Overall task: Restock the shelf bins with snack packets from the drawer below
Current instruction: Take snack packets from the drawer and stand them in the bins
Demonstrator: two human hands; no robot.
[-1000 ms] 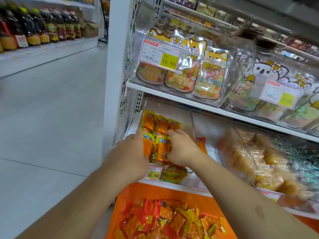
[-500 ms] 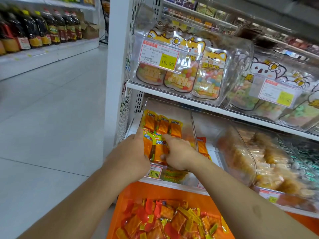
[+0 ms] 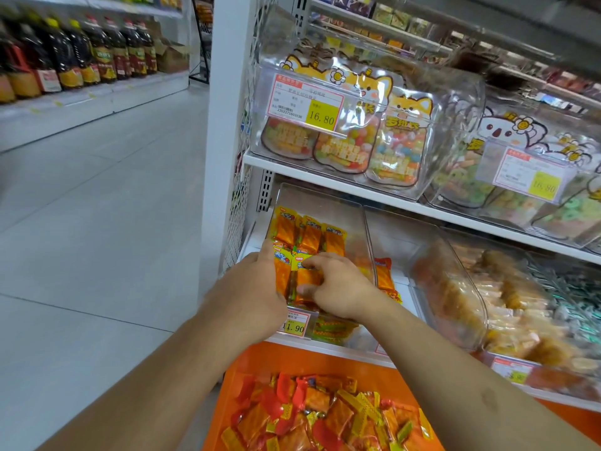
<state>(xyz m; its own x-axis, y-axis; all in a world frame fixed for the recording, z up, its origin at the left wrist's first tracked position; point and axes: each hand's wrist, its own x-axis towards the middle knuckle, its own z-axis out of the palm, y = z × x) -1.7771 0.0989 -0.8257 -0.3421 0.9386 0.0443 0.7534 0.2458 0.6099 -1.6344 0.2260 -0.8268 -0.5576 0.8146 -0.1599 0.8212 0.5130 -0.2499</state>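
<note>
**Both hands press snack packets into the clear shelf bin**

A person's two bare arms reach up from the bottom of the head view to a clear bin (image 3: 364,222) on the lower shelf, at the left end of the shelving unit. The left hand (image 3: 250,297) lies against the left side of a small bundle of orange snack packets (image 3: 300,281), thumb raised along the bin's left wall; its fingers are hidden behind the hand, so their grip cannot be told. The right hand (image 3: 338,288) curls over the same bundle from the right, index finger stretched across the packets' yellow tops and thumb tucked under them, pinching the bundle against the left hand.

Behind the bundle, three more orange packets (image 3: 309,236) stand side by side upright toward the back of the bin. A price tag (image 3: 296,324) reading 11.90 hangs on the bin's front, partly covered by the left wrist.

Below the shelf, an orange drawer (image 3: 292,356) stands pulled out, holding a loose heap of orange, red and yellow-edged packets (image 3: 325,415). To the right of the bin, another clear bin (image 3: 452,288) holds pale wrapped snacks. On the shelf above, a clear tub (image 3: 455,102) carries cartoon-printed candy bags and a tag (image 3: 309,100) marked 16.80. Across the aisle, dark bottles (image 3: 81,56) line a low shelf.
</note>
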